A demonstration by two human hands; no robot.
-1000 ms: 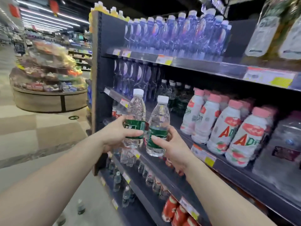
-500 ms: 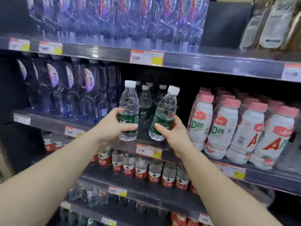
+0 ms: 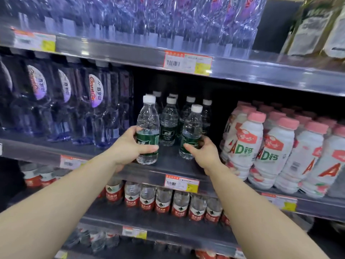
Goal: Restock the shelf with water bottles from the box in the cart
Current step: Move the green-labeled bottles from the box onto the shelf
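Two clear green-labelled water bottles [image 3: 147,133], previously carried mid-air, are being set onto the dark shelf [image 3: 168,163], each grasped by left [image 3: 130,146] and right hands [image 3: 203,154].

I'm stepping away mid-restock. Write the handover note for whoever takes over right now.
Left hand: holds a green-label water bottle, upright, at the front of the shelf.
Right hand: holds a second bottle, tilted slightly, at the same gap.
Done: a few matching bottles already stand behind.
Left: set both down in front of them, let go. The cart and box are out of view.
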